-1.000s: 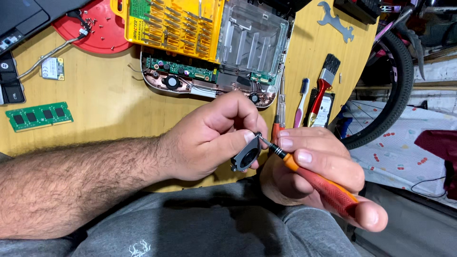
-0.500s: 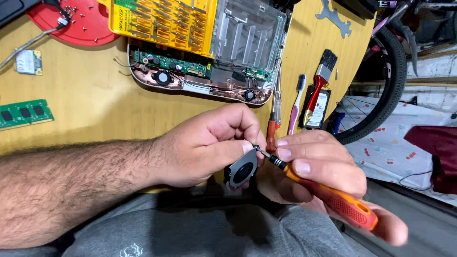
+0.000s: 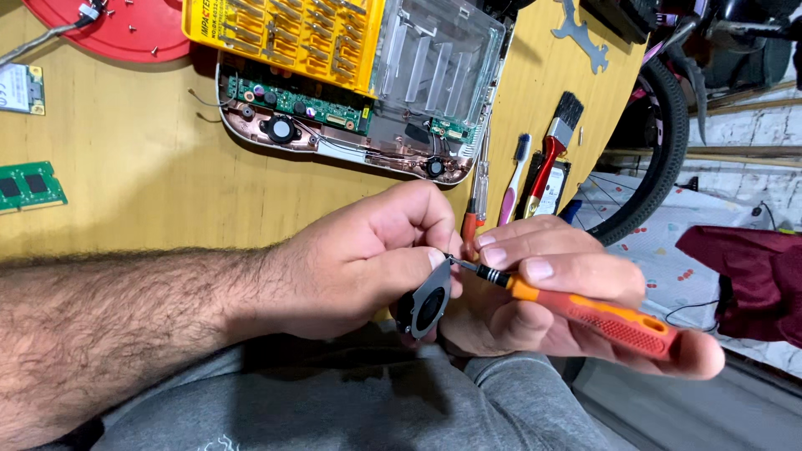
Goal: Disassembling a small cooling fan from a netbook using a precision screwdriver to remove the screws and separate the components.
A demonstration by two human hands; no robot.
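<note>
My left hand (image 3: 359,263) grips a small black cooling fan (image 3: 426,305) by its rim, over my lap at the table's front edge. My right hand (image 3: 551,292) holds an orange and red screwdriver (image 3: 585,313); its dark tip touches the fan's upper edge by my left thumb. Farther back on the wooden table (image 3: 150,192) lies an opened laptop chassis (image 3: 351,125) with a green circuit board showing.
A yellow bit case (image 3: 284,38) with a clear lid lies on the chassis. A red tray (image 3: 109,33) with small screws sits at the back left, a green memory stick (image 3: 29,185) at the left. A red-handled brush (image 3: 555,146), a toothbrush (image 3: 514,179) and a bicycle wheel (image 3: 660,142) are at the right.
The view has shifted, so the table items sit higher in the frame. Both hands stay together on the fan, and the screwdriver has lowered and tilted slightly.
</note>
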